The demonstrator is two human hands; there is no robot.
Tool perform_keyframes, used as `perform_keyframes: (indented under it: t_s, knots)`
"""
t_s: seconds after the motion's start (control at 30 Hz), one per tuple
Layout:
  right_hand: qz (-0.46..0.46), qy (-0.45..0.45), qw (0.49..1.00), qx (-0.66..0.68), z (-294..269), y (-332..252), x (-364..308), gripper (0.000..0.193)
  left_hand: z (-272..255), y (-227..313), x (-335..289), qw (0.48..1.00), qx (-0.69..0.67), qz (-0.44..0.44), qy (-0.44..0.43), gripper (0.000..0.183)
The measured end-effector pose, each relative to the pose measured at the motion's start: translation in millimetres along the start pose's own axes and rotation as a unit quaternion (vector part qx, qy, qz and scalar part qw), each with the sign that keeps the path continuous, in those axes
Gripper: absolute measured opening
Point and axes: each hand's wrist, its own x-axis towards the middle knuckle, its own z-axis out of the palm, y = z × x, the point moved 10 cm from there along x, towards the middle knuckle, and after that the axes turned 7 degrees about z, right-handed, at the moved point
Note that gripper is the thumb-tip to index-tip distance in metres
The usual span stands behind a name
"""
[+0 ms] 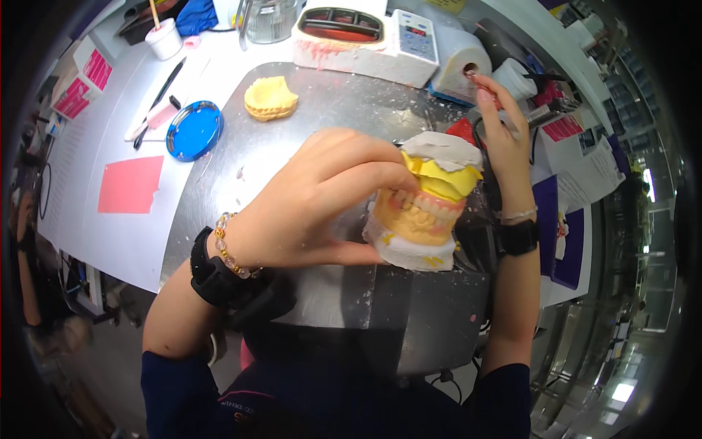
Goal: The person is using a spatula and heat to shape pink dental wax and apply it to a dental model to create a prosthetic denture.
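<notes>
Far left, a pink-and-white box (82,79) stands on the white-covered bench, and nearer the person a pink wax sheet (130,185) lies flat. Moving right, there's a black pen (170,83) set aslant, then a round blue lid (194,132). On the steel worktop (336,99) sits a loose yellow dental cast (270,98).

Now the left hand (314,201), beaded bracelet (228,249) at its wrist, coming across from the left and clamped on the mounted dental model (426,208): thumb low at the white plaster base, fingers up at the bright yellow layer. The model is held up over the worktop, in front of the person. Its long axis runs nearly upright, base down, greyish plaster cap on top, the upper end leaning slightly right. The toothed side is turned toward the person, the tooth row sloping down to the right.

Behind it, a white box-shaped unit (365,62) with a dark oval opening; beside that, a white device (455,55) with a round hole. And far right, the right hand (504,124), well apart from the left, has its fingertips right by that hole; I can't tell whether they pinch anything.
</notes>
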Motion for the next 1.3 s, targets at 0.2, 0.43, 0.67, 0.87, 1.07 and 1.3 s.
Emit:
perform_keyframes:
  t_s: [0.2,0.43,0.67,0.87,1.07,1.3]
  knots:
    - [0.026,-0.047,0.998,0.025,7.3,6.4,-12.2,0.030,-0.1,1.3,0.6,1.000,-0.001,0.020,0.017,0.058]
    - [0.004,-0.055,0.998,0.000,10.3,0.9,-16.3,0.030,3.5,1.0,1.6,1.000,-0.003,0.020,0.008,0.057]
    - [-0.001,-0.049,0.999,-0.012,8.3,2.8,-15.3,0.030,4.2,-0.4,3.3,1.000,0.013,0.010,0.000,0.056]
    - [-0.013,-0.037,0.999,0.020,9.3,9.6,-12.4,0.030,2.4,-1.7,3.3,1.000,0.002,0.002,0.003,0.057]
    - [0.027,-0.011,0.999,0.038,5.2,14.1,-15.8,0.023,4.6,-1.7,4.6,1.000,0.013,0.001,-0.003,0.056]
    - [-0.004,-0.008,1.000,-0.004,0.2,7.0,-12.7,0.017,3.9,-0.9,7.3,1.000,0.002,-0.007,-0.010,0.055]
